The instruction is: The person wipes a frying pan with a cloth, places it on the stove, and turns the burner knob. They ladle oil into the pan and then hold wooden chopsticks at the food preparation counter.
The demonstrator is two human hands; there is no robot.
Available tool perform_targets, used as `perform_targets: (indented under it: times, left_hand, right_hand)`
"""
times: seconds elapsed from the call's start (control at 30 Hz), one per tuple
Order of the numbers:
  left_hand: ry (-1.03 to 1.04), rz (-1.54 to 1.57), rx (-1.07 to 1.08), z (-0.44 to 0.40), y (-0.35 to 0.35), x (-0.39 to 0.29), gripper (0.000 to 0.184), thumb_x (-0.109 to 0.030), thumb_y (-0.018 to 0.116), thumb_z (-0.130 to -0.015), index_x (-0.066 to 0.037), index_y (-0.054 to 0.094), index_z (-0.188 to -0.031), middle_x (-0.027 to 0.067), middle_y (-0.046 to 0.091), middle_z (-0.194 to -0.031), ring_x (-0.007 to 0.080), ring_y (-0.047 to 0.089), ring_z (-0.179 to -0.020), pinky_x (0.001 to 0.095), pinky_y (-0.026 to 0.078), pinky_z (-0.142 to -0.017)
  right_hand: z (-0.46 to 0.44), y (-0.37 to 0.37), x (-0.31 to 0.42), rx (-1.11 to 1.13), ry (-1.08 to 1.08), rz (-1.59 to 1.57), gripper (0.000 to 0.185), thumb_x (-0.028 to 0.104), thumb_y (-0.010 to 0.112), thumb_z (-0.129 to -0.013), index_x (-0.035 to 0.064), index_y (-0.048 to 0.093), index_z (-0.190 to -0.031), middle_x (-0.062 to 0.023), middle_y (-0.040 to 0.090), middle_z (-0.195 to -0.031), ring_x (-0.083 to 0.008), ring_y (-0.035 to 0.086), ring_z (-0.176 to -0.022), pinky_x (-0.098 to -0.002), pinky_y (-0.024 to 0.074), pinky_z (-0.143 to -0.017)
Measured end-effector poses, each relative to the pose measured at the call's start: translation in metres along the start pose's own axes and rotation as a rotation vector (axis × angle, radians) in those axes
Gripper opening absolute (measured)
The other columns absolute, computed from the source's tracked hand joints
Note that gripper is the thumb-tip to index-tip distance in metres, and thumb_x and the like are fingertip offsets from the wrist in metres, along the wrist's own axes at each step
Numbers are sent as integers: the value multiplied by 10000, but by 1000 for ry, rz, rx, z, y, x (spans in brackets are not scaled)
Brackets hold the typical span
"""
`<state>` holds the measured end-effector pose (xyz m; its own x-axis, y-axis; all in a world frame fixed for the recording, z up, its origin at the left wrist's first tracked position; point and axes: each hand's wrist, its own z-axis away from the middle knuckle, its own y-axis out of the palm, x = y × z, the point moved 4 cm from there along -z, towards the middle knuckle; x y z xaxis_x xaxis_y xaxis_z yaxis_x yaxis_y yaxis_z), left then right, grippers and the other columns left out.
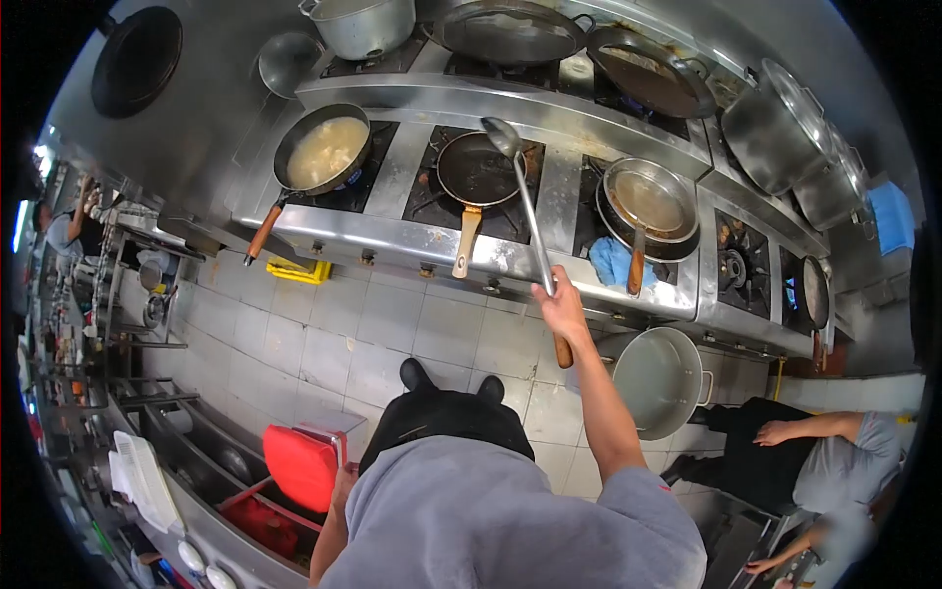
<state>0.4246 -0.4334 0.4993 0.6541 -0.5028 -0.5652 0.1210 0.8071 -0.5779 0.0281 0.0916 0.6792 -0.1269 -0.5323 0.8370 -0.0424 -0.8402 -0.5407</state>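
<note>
A long metal ladle (530, 211) with a wooden end is in my right hand (562, 302), its fingers wrapped round the shaft. The ladle's bowl is over the stove, at the right rim of a dark frying pan (478, 177) with a wooden handle. To the left, a pan of pale liquid with pieces in it (329, 152) sits on a burner with a blue flame. A strainer (648, 199) rests on another pan at the right, beside a blue cloth (610, 261). My left hand (344, 485) is low beside a red seat (297, 467), mostly hidden; its fingers are unclear.
A large pot (655, 383) stands below the stove front at the right. Lidded pots (775, 133) and wide pans (510, 29) line the back shelf. A co-worker (834, 461) is at the lower right; another person (67, 231) is far left. A yellow object (297, 270) lies under the stove edge.
</note>
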Motion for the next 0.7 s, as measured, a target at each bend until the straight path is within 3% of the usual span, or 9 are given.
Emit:
perform_targets:
  times: [0.07, 0.13, 0.27, 0.37, 0.4, 0.47, 0.5, 0.6, 0.7]
  left_hand:
    - [-69, -48, -9, 7, -6, -4, 323, -243, 497, -901, 47, 623, -961, 222, 654, -840, 278, 645, -839, 389, 479, -710]
    - [-39, -32, -7, 11, -10, -23, 311, -249, 512, -901, 32, 624, -972, 199, 657, -841, 265, 643, -823, 371, 481, -706]
    - [-46, 136, 40, -7, -12, -6, 234, -163, 507, -892, 30, 629, -941, 131, 660, -814, 190, 615, -783, 319, 475, -693]
    - [-14, 292, 162, -34, -12, 13, 234, -128, 460, -891, 10, 632, -969, 106, 657, -878, 172, 603, -792, 317, 477, -706]
    - [71, 316, 197, -32, -16, -10, 236, -141, 474, -884, 5, 634, -976, 92, 652, -909, 175, 601, -802, 317, 481, -716]
    - [-65, 536, 211, -10, -32, -77, 231, -152, 493, -872, 2, 636, -969, 81, 649, -931, 183, 601, -811, 323, 484, -720]
    - [176, 218, 252, -6, -41, -111, 264, -223, 530, -861, 0, 635, -956, 106, 660, -903, 202, 615, -793, 344, 492, -704]
    - [207, 42, 357, -35, -52, -94, 269, -232, 546, -849, 0, 634, -955, 114, 662, -883, 207, 620, -788, 343, 494, -702]
    - [219, -82, 466, -91, -64, -56, 275, -240, 563, -837, -1, 633, -954, 123, 664, -863, 212, 624, -783, 342, 496, -699]
  right_hand:
    - [-6, -3, -1, -43, -18, -62, 359, 176, 629, -800, 39, 455, -1082, -171, 564, -646, -267, 577, -607, -393, 439, -602]
    - [-12, -14, 1, -142, 117, -31, 376, 164, 603, -798, 44, 459, -1124, -196, 583, -686, -302, 595, -649, -406, 447, -632]
    - [-32, -10, -18, -338, 12, 120, 510, 50, 511, -740, 30, 363, -1228, -305, 583, -895, -453, 578, -800, -500, 442, -706]
    - [-48, 3, -47, -379, -7, 214, 595, 37, 518, -721, 34, 312, -1278, -292, 552, -937, -466, 568, -795, -517, 448, -721]
    - [-47, 3, -45, -393, -6, 267, 597, 36, 525, -718, 36, 321, -1279, -276, 545, -930, -466, 568, -784, -522, 450, -721]
    - [-42, 7, -48, -418, 66, 267, 561, 39, 543, -718, 26, 370, -1251, -262, 499, -996, -449, 549, -863, -508, 450, -761]
    - [-39, 7, -47, -479, 0, 362, 532, 42, 549, -719, 18, 395, -1228, -264, 474, -1042, -436, 528, -921, -493, 443, -791]
    - [-26, 12, -34, -542, 0, 506, 473, 68, 571, -732, -5, 443, -1182, -262, 412, -1134, -394, 468, -1039, -458, 418, -865]
    - [-20, 40, -22, -539, -14, -59, 478, 226, 606, -817, -25, 437, -1187, -203, 553, -1022, -321, 572, -934, -411, 487, -724]
